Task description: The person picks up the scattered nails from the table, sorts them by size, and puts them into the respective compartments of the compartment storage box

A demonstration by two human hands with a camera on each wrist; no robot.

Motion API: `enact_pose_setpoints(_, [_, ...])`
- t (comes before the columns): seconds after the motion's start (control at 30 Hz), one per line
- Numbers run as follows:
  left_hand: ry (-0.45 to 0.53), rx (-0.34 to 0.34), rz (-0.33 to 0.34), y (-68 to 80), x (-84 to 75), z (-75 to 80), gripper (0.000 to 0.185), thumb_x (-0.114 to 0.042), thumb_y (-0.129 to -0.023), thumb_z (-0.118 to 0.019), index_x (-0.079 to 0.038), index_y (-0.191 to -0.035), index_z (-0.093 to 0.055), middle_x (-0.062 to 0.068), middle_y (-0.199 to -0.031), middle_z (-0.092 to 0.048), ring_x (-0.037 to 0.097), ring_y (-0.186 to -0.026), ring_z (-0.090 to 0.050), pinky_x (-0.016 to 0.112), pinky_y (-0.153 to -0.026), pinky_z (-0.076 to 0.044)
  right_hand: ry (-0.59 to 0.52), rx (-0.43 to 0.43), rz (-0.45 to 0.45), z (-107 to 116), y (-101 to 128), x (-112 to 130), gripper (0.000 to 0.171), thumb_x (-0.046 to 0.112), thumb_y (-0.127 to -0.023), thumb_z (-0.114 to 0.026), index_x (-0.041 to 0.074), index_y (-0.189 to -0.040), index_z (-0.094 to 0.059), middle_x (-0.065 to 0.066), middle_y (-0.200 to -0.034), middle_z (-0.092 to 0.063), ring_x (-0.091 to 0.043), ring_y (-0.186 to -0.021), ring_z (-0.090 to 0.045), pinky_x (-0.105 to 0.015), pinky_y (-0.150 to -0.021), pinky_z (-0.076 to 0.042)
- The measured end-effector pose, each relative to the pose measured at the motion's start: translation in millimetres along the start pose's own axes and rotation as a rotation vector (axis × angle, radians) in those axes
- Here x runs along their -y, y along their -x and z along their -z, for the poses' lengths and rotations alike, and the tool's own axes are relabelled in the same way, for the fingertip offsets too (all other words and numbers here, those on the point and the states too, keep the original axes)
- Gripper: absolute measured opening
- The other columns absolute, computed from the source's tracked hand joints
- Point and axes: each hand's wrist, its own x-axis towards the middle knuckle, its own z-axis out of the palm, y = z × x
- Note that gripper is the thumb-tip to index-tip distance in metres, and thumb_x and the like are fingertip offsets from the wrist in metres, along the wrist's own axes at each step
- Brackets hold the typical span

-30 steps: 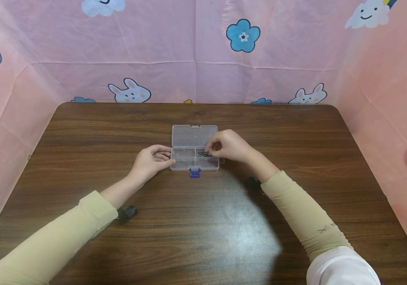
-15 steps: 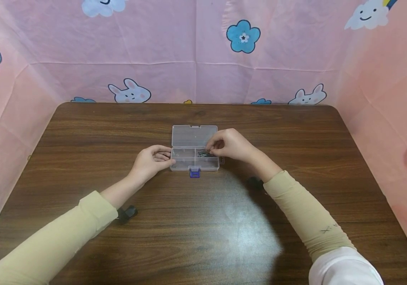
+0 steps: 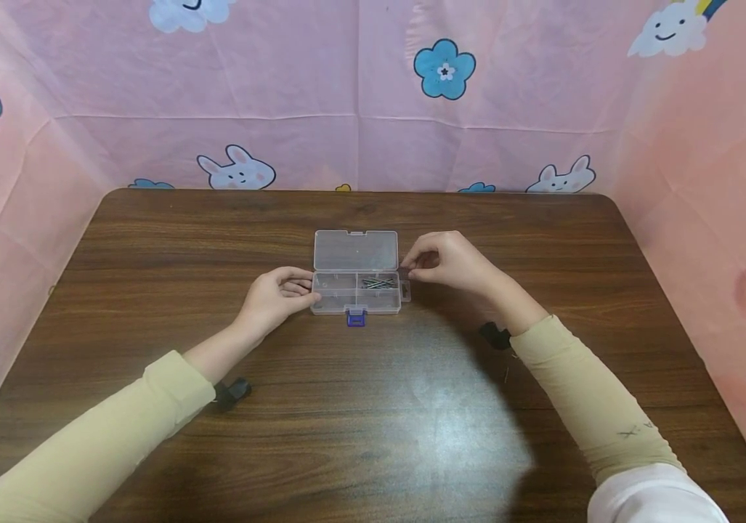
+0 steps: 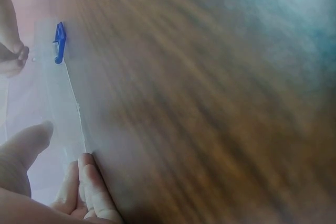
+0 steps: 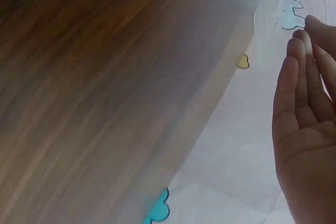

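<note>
A clear plastic compartment box [image 3: 336, 299] lies on the table with its lid [image 3: 356, 250] folded back. Several thin metal pieces [image 3: 378, 283], like nails or screws, are heaped in its far right compartment. My left hand [image 3: 273, 296] holds the box's left end, thumb at the near corner and fingers along the side. Its thumb [image 4: 34, 142] and fingertips show beside the wall in the left wrist view. To the right of the box hovers my right hand [image 3: 451, 261]. Its fingers are relaxed, the thumb close to the fingertips, and nothing shows between them.
A blue latch [image 3: 356, 318] hangs on the box's front, and a clear hanging tab [image 3: 405, 292] sticks out at its right end. Brown wood-grain table [image 3: 320, 421] surrounds the box. A pink printed cloth [image 3: 320, 80] rises behind the table and along both sides.
My right hand has moved out of the far right compartment and away to the right, uncovering the metal pieces. My left hand and the box have stayed in place.
</note>
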Motion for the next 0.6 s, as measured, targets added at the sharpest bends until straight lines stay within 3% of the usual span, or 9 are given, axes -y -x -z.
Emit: enact_pose_setpoints(0.6, [0.003,-0.006,-0.001,-0.7,-0.2,-0.8,0.046,-0.015,-0.096,-0.079,0.002,-0.136,-0.065,0.022,-0.128,-0.073,0.028,-0.110,-0.072,0.015,-0.086,-0.056,0.082,-0.020,-0.022,33,55,-11,0.015,-0.003,-0.089,-0.082,0.003,-0.103,-0.081,-0.007,-0.102,-0.079,-0.023,-0.092,-0.076,-0.040,-0.082,-0.065])
